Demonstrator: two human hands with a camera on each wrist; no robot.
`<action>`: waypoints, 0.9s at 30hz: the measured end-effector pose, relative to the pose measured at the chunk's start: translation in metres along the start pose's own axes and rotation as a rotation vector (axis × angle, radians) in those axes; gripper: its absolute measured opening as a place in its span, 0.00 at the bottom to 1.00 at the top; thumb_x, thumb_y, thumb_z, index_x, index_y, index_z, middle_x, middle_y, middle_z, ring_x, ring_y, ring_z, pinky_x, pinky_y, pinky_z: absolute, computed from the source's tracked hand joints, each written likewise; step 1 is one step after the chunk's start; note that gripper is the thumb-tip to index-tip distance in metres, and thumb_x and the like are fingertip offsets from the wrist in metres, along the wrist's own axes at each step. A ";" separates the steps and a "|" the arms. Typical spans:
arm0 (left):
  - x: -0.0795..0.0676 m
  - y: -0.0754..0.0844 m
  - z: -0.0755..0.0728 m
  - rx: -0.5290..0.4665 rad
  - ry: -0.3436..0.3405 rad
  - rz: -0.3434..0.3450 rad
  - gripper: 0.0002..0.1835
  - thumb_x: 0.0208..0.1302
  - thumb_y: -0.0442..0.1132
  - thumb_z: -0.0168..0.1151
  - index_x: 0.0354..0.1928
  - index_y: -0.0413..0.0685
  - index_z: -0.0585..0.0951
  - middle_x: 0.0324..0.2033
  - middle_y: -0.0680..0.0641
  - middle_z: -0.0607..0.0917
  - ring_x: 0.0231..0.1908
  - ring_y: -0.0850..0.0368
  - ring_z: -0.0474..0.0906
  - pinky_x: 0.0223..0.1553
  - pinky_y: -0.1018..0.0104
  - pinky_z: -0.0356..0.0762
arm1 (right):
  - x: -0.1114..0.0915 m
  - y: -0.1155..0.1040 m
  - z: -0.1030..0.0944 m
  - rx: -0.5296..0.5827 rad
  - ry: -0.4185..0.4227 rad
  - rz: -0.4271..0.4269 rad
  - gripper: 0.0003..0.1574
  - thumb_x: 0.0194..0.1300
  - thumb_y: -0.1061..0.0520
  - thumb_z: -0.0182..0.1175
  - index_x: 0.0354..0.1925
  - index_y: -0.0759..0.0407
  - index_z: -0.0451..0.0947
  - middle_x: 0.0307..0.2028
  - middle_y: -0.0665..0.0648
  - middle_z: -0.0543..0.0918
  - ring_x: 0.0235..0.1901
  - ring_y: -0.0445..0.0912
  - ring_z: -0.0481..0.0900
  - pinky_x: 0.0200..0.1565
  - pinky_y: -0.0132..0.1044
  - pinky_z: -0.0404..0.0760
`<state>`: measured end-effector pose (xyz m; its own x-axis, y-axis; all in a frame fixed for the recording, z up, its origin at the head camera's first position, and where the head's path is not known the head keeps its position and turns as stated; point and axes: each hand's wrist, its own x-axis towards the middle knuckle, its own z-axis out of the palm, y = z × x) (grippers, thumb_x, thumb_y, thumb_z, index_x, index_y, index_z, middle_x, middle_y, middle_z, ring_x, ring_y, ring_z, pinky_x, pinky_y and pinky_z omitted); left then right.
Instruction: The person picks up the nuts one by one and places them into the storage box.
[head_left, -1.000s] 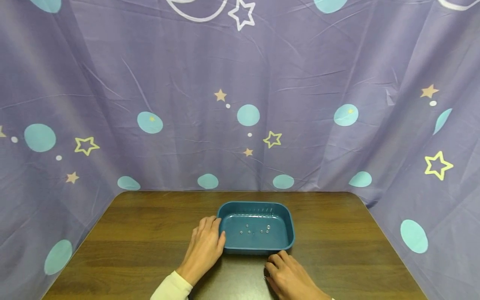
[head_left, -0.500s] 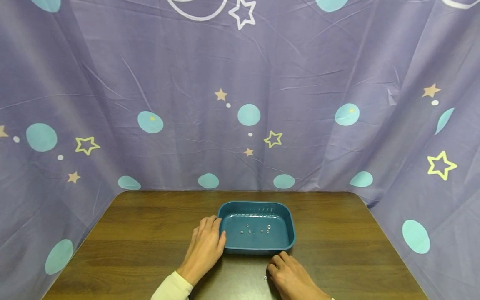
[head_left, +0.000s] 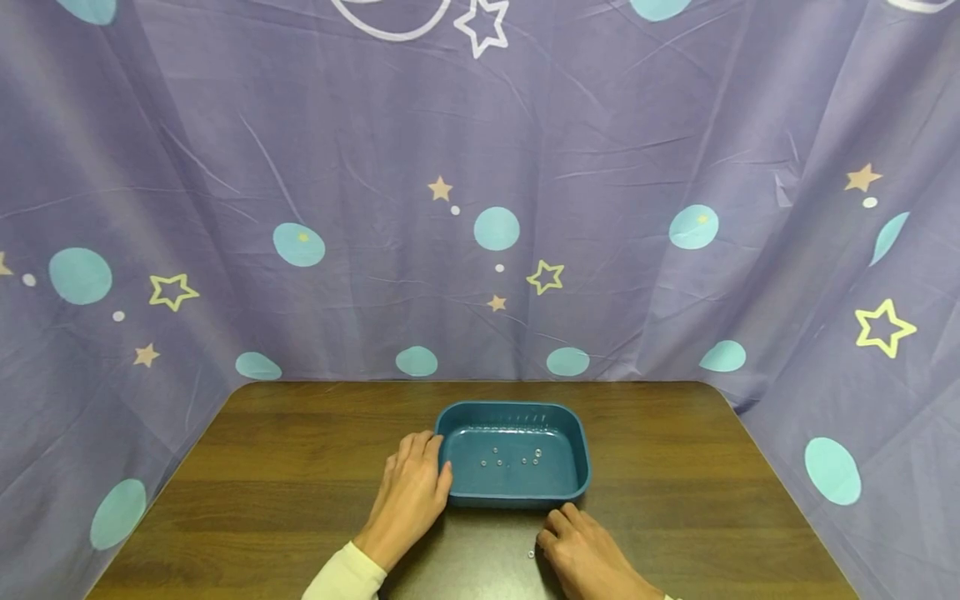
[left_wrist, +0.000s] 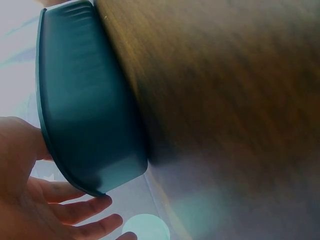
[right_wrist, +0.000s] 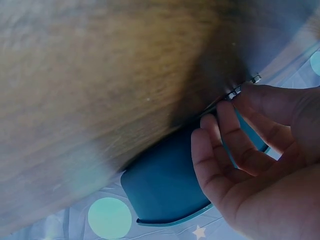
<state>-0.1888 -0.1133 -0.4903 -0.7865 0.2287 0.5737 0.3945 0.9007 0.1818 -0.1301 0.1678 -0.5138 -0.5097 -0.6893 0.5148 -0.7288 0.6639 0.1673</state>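
A teal rectangular bin stands on the table with several small silver nuts on its floor. My left hand holds the bin's left end, thumb over the rim and fingers along the outside, as the left wrist view shows. Close to the tabletop, in front of the bin's near right corner, my right hand has curled fingers. In the right wrist view its thumb and index fingertips pinch a small nut. Another loose nut lies on the table just left of that hand.
The brown wooden table extends to both sides of the bin. Behind it and around the sides hangs a purple curtain printed with stars and dots.
My right hand has shifted slightly right, so the loose nut by the thumb now shows apart from it. The left hand and the bin have stayed in place.
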 end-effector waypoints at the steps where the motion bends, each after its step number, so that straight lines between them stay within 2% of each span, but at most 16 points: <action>1: 0.000 0.000 0.000 0.001 0.001 0.002 0.21 0.60 0.41 0.69 0.51 0.34 0.82 0.49 0.38 0.82 0.54 0.40 0.77 0.45 0.42 0.79 | -0.001 0.000 0.000 0.000 0.002 -0.001 0.11 0.39 0.62 0.69 0.24 0.51 0.79 0.28 0.48 0.75 0.30 0.45 0.70 0.27 0.35 0.69; 9: -0.001 0.000 0.000 -0.004 -0.004 0.006 0.21 0.61 0.41 0.69 0.52 0.34 0.82 0.50 0.37 0.82 0.54 0.39 0.77 0.44 0.41 0.79 | -0.001 0.000 0.000 0.011 0.009 -0.005 0.09 0.41 0.61 0.68 0.24 0.50 0.78 0.27 0.48 0.74 0.30 0.44 0.69 0.27 0.34 0.67; 17: 0.000 0.001 -0.001 -0.017 -0.037 -0.021 0.22 0.62 0.41 0.69 0.54 0.34 0.81 0.52 0.37 0.82 0.56 0.41 0.75 0.48 0.41 0.78 | -0.002 0.002 -0.004 0.029 -0.062 0.031 0.07 0.49 0.57 0.70 0.27 0.52 0.80 0.27 0.48 0.73 0.29 0.44 0.68 0.27 0.33 0.67; 23: 0.000 0.001 0.000 -0.016 -0.021 -0.013 0.22 0.61 0.41 0.70 0.53 0.34 0.82 0.51 0.37 0.82 0.56 0.40 0.76 0.47 0.40 0.78 | -0.002 0.002 -0.005 0.033 -0.122 0.043 0.07 0.47 0.59 0.69 0.28 0.52 0.80 0.26 0.48 0.73 0.29 0.43 0.68 0.28 0.33 0.68; 27: 0.000 0.000 0.000 -0.012 -0.015 -0.008 0.22 0.60 0.41 0.70 0.53 0.34 0.82 0.51 0.37 0.82 0.56 0.40 0.76 0.47 0.40 0.78 | -0.003 0.002 -0.004 0.027 -0.121 0.040 0.09 0.44 0.60 0.70 0.28 0.52 0.80 0.26 0.48 0.73 0.29 0.43 0.68 0.27 0.34 0.68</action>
<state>-0.1887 -0.1131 -0.4903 -0.7969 0.2272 0.5598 0.3937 0.8981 0.1960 -0.1284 0.1725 -0.5117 -0.5891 -0.6932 0.4152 -0.7179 0.6849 0.1249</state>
